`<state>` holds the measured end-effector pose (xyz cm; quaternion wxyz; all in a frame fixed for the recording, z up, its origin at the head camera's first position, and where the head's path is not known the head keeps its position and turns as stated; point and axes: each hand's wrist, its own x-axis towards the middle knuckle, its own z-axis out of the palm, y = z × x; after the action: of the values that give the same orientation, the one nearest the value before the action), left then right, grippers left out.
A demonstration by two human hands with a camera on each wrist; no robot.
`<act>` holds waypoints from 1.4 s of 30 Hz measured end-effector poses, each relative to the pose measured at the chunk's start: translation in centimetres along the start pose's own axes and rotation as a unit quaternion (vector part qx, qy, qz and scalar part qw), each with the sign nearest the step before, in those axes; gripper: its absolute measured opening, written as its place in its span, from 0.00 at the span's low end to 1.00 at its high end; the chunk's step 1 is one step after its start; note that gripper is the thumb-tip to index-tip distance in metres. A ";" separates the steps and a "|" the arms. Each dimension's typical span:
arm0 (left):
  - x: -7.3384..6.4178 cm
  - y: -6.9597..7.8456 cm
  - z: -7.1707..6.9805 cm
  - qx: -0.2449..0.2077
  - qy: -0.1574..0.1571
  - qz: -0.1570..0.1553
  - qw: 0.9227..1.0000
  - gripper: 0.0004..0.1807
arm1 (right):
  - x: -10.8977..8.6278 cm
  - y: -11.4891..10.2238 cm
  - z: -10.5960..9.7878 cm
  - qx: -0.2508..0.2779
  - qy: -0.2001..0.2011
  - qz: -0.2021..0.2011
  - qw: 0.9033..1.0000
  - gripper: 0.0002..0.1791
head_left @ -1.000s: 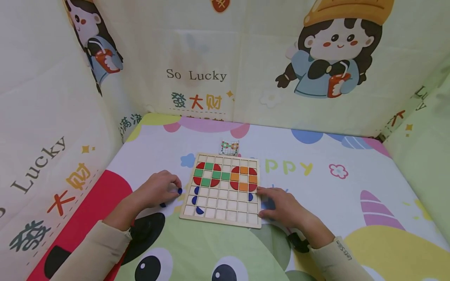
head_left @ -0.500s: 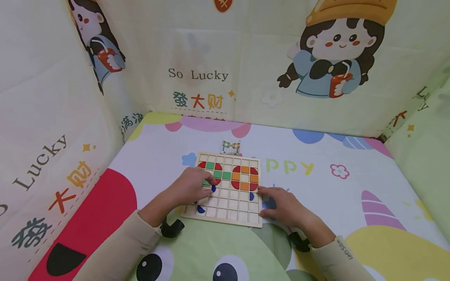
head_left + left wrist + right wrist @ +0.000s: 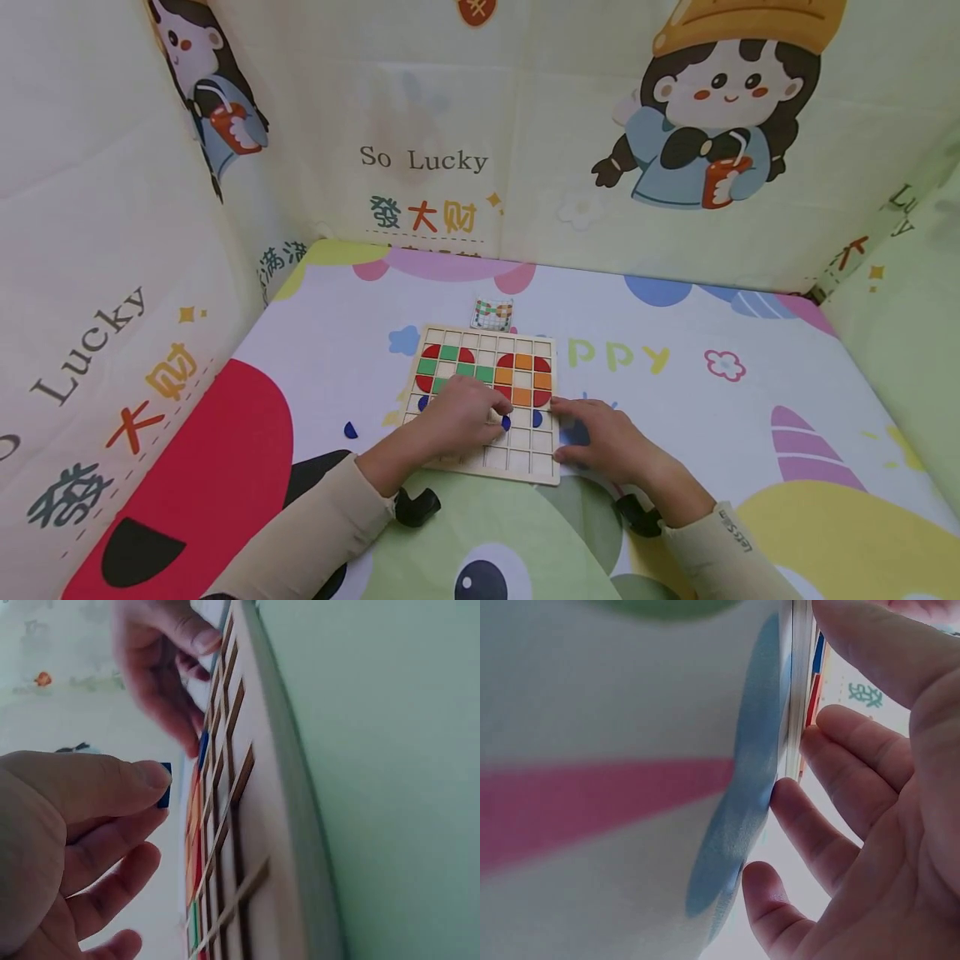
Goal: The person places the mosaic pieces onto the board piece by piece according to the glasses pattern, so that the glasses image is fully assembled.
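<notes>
Between thumb and forefinger, my left hand (image 3: 461, 417) pinches a small blue semicircular tile (image 3: 506, 423); in the left wrist view the tile's edge (image 3: 165, 787) shows just above the board. The wooden grid board (image 3: 542, 464) lies flat beneath it. Red, green and orange tiles (image 3: 522, 362) form two rounded rings in its upper rows. One blue tile (image 3: 537, 418) sits in a right-hand cell, another (image 3: 423, 403) at the left; my left hand hides cells around the lower left. My right hand (image 3: 603, 437) rests along the board's right edge, fingertips at the rim.
A loose blue tile (image 3: 350, 430) lies on the printed tablecloth, left of the board. Behind the board is a small pattern card (image 3: 492, 314). Printed cloth walls (image 3: 427, 108) enclose the back and sides. Black wrist mounts (image 3: 416, 507) hang beneath both wrists.
My left hand has carried the blue tile from the cloth left of the board rightward across it, to near the right-hand blue tile. My right hand has stayed at the edge.
</notes>
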<state>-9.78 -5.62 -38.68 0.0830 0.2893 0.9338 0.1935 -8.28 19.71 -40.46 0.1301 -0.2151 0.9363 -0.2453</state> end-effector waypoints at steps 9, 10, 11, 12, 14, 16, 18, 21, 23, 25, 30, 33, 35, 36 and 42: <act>0.9 1.4 1.3 -0.077 -0.030 -0.022 0.996 0.15 | 0.0 0.1 0.1 -0.007 0.005 -0.007 1.000 0.36; 0.9 1.5 1.4 -0.080 -0.030 -0.022 0.996 0.15 | 0.0 0.1 0.1 -0.008 0.006 -0.008 1.000 0.36; 1.0 1.6 1.4 -0.080 -0.031 -0.021 0.996 0.15 | 0.0 0.1 0.0 -0.008 0.006 -0.008 1.000 0.35; 1.0 1.7 1.5 -0.081 -0.031 -0.021 0.996 0.15 | 0.0 0.1 0.0 -0.007 0.006 -0.008 1.000 0.35; 1.1 1.9 1.7 -0.078 -0.033 -0.021 0.996 0.14 | 0.0 0.1 0.0 -0.003 0.005 -0.005 1.000 0.35; 1.3 2.1 1.8 -0.074 -0.033 -0.016 0.997 0.14 | 0.0 0.0 0.0 0.001 0.003 0.000 1.000 0.35; 1.5 2.3 2.0 -0.069 -0.033 -0.009 0.997 0.14 | 0.0 0.0 0.0 0.005 0.001 0.006 1.000 0.35; 1.6 2.5 2.2 -0.057 -0.030 -0.001 0.998 0.13 | 0.0 0.0 0.0 0.009 0.000 0.009 1.000 0.35; 1.7 2.6 2.3 -0.042 -0.026 0.005 0.999 0.13 | 0.0 0.0 0.0 0.008 0.000 0.007 1.000 0.35; 1.8 2.8 2.4 -0.028 -0.021 0.012 0.999 0.12 | 0.0 0.0 -0.1 0.007 0.001 0.003 1.000 0.35; 1.8 3.0 2.7 -0.014 -0.008 0.023 1.000 0.11 | 0.0 0.0 0.0 0.005 0.006 -0.003 1.000 0.36; 1.8 3.1 2.8 -0.019 -0.006 0.021 1.000 0.11 | -0.1 0.0 0.0 0.006 0.007 -0.003 1.000 0.36; 1.7 3.1 2.8 -0.021 -0.008 0.020 1.000 0.12 | -0.1 0.1 0.0 0.006 0.007 -0.002 1.000 0.36; 1.7 3.1 2.8 -0.022 -0.008 0.020 1.000 0.12 | -0.1 0.1 0.0 0.006 0.007 -0.001 1.000 0.36; 1.7 3.1 2.7 -0.022 -0.007 0.021 0.999 0.13 | 0.0 0.1 0.0 0.004 0.007 -0.004 1.000 0.36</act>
<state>-8.86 -1.43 -39.96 0.0920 0.3085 0.9222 0.2141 -8.26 19.79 -40.52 0.1231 -0.2163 0.9354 -0.2510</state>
